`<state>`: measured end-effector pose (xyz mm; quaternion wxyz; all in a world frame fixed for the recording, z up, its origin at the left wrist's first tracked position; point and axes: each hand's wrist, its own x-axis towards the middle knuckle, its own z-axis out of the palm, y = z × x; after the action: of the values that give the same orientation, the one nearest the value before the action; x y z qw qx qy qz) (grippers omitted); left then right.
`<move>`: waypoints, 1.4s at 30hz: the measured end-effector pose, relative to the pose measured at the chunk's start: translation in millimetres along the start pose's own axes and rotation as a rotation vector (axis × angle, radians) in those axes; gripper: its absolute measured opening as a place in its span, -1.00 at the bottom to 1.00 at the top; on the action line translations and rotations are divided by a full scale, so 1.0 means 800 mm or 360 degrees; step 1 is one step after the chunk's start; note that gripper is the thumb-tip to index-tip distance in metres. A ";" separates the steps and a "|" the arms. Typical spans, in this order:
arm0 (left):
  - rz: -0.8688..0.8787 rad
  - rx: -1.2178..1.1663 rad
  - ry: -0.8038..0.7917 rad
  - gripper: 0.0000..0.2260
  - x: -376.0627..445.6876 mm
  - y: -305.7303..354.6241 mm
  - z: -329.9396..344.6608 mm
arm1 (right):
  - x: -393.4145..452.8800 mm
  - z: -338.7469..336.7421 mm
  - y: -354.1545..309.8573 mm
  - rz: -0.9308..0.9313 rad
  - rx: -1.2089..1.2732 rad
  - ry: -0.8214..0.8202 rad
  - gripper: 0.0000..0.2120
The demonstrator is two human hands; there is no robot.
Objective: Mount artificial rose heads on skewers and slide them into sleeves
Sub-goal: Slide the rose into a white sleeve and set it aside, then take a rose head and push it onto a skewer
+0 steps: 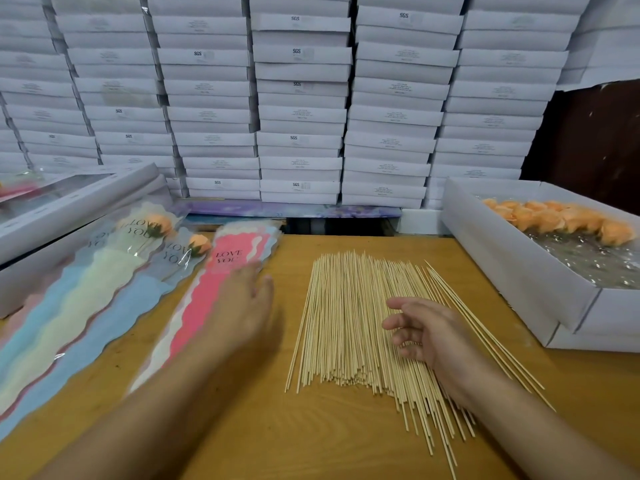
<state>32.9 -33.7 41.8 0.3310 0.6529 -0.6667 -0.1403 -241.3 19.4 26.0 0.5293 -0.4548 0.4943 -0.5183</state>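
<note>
Both forearms enter from the bottom edge, elbows cut off. R hand [424,332] lies over the skewers [367,323], w/ fingers loosely curled and apart, holding nothing we can see; whether its underside touches the sticks is hidden by the hand itself. The skewer pile sits mid-table [311,438], directly under and left of that hand; long axes run near-to-far, fanning slightly, w/ a few loose sticks angled off to the near right. L hand [242,303] is motion-blurred, fingers straight and spread, lying flat on the pink sleeve [207,299], which tops a stack of sleeves; we cannot tell if it presses or only rests. That sleeve's long axis runs from near-left to far-right, "LOVE YOU" print at the far end just beyond the fingertips. Further left lie filled sleeves [86,306], blue and pale yellow, on the same diagonal, each w/ an orange rose head [161,225] at its far end; their near ends are cut off by the left edge. At right, well apart from the R hand, an open white box [519,271] holds a row of orange rose heads [561,220] on crinkled clear film; its right side is cropped. Behind, stacked white boxes [301,116] fill the backdrop, label print too small to read beyond "SGS".
</note>
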 end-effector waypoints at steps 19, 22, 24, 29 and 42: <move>-0.0037 -0.0198 -0.0309 -0.48 -0.027 0.003 0.064 | 0.048 -0.046 -0.129 -0.0654 -0.1183 0.0506 -0.77; -0.0042 -0.0216 -0.0293 -0.48 -0.026 0.002 0.065 | 0.082 -0.100 -0.185 -0.0573 -0.1549 0.0726 -0.66; -0.0043 -0.0225 -0.0284 -0.48 -0.024 0.000 0.067 | 0.105 -0.139 -0.206 -0.0455 -0.1701 0.0865 -0.58; -0.0077 -0.0228 -0.0235 -0.49 -0.023 -0.003 0.069 | 0.141 -0.219 -0.202 -0.0039 -0.2085 0.0814 -0.45; -0.0051 -0.0180 -0.0230 -0.52 -0.023 0.003 0.069 | 0.180 -0.246 -0.167 0.0154 -0.2268 0.0474 -0.33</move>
<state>-4.8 -29.0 -2.3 0.3161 0.6320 -0.6693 -0.2297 -454.3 -124.8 132.3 0.0541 -0.5913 0.7980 -0.1030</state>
